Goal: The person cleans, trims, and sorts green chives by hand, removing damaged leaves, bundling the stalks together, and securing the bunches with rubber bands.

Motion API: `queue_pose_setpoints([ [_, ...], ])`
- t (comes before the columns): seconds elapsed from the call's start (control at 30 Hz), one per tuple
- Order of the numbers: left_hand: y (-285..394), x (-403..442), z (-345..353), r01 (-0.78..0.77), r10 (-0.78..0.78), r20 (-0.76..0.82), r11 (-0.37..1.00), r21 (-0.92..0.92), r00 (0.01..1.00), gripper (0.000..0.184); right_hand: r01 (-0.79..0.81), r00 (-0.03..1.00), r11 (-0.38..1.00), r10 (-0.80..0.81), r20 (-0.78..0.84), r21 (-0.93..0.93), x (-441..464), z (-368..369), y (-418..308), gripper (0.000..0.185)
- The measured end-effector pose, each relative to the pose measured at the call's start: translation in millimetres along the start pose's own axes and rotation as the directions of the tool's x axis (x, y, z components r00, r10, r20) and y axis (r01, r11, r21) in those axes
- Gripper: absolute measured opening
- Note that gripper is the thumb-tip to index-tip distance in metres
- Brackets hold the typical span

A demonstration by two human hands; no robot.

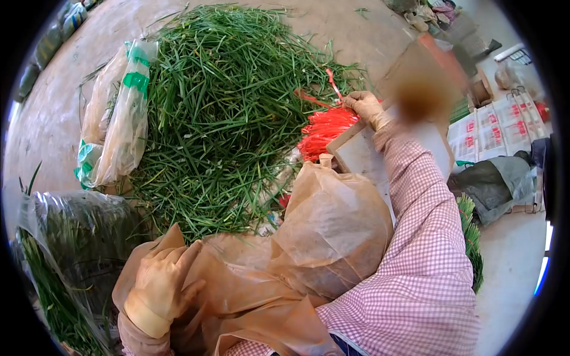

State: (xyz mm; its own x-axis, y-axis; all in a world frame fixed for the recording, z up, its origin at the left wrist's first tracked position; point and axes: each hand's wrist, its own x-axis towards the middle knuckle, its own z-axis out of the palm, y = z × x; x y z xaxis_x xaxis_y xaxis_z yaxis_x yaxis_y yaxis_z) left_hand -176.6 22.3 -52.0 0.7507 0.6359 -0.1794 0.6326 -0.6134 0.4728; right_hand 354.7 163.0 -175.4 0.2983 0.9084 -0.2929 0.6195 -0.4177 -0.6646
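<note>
Beside heaped greens (219, 89) | right hand (363, 108): fingers narrow, apparently pinching a red tie (333, 84) above the bunch (323, 133), seemingly placed for easy reach | left hand (157, 282): fingers loosely spread on the apron (249, 279), likely worn against dirt

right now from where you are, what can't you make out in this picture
All in the head view:
Palm of the left hand: hidden by its own back, against the brown sheet.
How many red strips the right hand pinches: too small to count.
Whatever lies behind the brown blur: covered by it.
Far end of the bagged greens: cut off by the dark round edge.
Red print at right: too small to read.
</note>
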Motion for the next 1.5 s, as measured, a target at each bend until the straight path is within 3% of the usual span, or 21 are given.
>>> queue_pose_setpoints([
  [0.07, 2, 0, -1, 0.010, -0.010, 0.032, 1.000, -0.017, 0.999, 0.062, 0.110, 0.975, 0.989, -0.126, -0.182, -0.097, -11, 3, -1, 0.025],
  [0.23, 6, -3, -6, 0.074, -0.073, 0.015, 0.996, -0.048, 0.997, 0.064, 0.286, 0.869, 0.940, -0.336, -0.363, -0.187, -51, -2, -32, 0.032],
  [0.3, 9, -16, -1, 0.067, -0.063, -0.150, 0.998, 0.019, 0.987, 0.051, 0.372, 0.827, 0.905, -0.423, -0.370, -0.203, -62, -8, -38, 0.031],
  [0.33, -5, -12, 19, 0.065, -0.059, -0.133, 0.997, 0.041, 0.989, 0.049, 0.383, 0.806, 0.896, -0.443, -0.392, -0.225, -72, -25, -30, 0.031],
  [0.43, -13, -6, 26, -0.004, -0.006, -0.167, 0.998, -0.055, 0.986, 0.045, 0.323, 0.743, 0.883, -0.460, -0.486, -0.342, -92, -90, 13, 0.031],
  [0.5, -9, 0, 15, 0.026, -0.027, -0.030, 0.999, -0.035, 0.999, 0.060, 0.213, 0.733, 0.877, -0.435, -0.523, -0.430, -102, -124, 43, 0.031],
  [0.63, 6, -9, -1, 0.073, -0.073, -0.023, 0.997, 0.032, 0.997, 0.055, -0.088, 0.868, 0.802, -0.230, -0.441, -0.591, -98, -133, 109, 0.031],
  [0.73, -2, -43, 7, 0.012, -0.015, -0.242, 1.000, -0.013, 0.970, 0.056, -0.214, 0.950, 0.661, -0.031, -0.311, -0.720, -90, -102, 116, 0.032],
  [0.8, -9, -75, 8, -0.189, 0.121, -0.555, 0.980, -0.066, 0.823, 0.055, -0.171, 0.964, 0.625, -0.054, -0.261, -0.762, -90, -82, 76, 0.032],
  [0.83, -14, -95, 4, -0.165, 0.106, -0.558, 0.985, -0.056, 0.823, 0.055, -0.089, 0.964, 0.650, -0.134, -0.229, -0.755, -88, -70, 48, 0.032],
  [0.93, -25, -169, 1, -0.067, -0.072, -0.765, 0.986, -0.150, 0.640, 0.048, 0.355, 0.874, 0.726, -0.482, -0.069, -0.589, -96, -5, -74, 0.033],
  [0.97, -22, -194, -2, -0.073, -0.185, -0.840, 0.964, -0.256, 0.510, 0.039, 0.520, 0.811, 0.718, -0.584, 0.005, -0.463, -112, 27, -127, 0.033],
  [1.0, -11, -221, -10, 0.067, -0.351, -0.850, 0.933, -0.355, 0.393, 0.032, 0.648, 0.749, 0.698, -0.657, 0.089, -0.305, -137, 65, -186, 0.034],
  [1.1, -33, -308, 3, 0.346, -0.384, -0.921, 0.857, -0.382, -0.066, 0.022, 0.788, 0.538, 0.599, -0.782, 0.315, 0.140, -212, 161, -326, 0.030],
  [1.17, -48, -365, 16, 0.252, -0.484, -0.750, 0.737, -0.627, -0.451, 0.020, 0.903, 0.259, 0.369, -0.877, 0.405, 0.221, -256, 215, -402, 0.027],
  [1.2, -59, -398, 21, 0.269, -0.433, -0.714, 0.718, -0.642, -0.550, 0.022, 0.922, 0.189, 0.313, -0.879, 0.438, 0.228, -275, 242, -432, 0.028],
  [1.23, -67, -424, 24, 0.296, -0.370, -0.708, 0.720, -0.628, -0.601, 0.026, 0.921, 0.032, 0.206, -0.885, 0.464, 0.329, -295, 270, -463, 0.028],
  [1.37, -127, -520, 38, 0.357, -0.312, -0.663, 0.649, -0.672, -0.680, 0.038, 0.853, -0.216, 0.059, -0.864, 0.454, 0.518, -352, 391, -549, 0.035],
  [1.4, -140, -532, 38, 0.355, -0.306, -0.657, 0.647, -0.674, -0.689, 0.038, 0.867, -0.237, 0.029, -0.854, 0.463, 0.497, -366, 416, -565, 0.039],
  [1.47, -161, -555, 38, 0.506, -0.440, -0.652, 0.411, -0.758, -0.618, 0.045, 0.883, -0.257, -0.007, -0.844, 0.471, 0.470, -389, 466, -590, 0.045],
  [1.5, -170, -561, 40, 0.499, -0.438, -0.645, 0.410, -0.763, -0.626, 0.045, 0.886, -0.255, -0.011, -0.846, 0.469, 0.463, -397, 489, -598, 0.048],
])
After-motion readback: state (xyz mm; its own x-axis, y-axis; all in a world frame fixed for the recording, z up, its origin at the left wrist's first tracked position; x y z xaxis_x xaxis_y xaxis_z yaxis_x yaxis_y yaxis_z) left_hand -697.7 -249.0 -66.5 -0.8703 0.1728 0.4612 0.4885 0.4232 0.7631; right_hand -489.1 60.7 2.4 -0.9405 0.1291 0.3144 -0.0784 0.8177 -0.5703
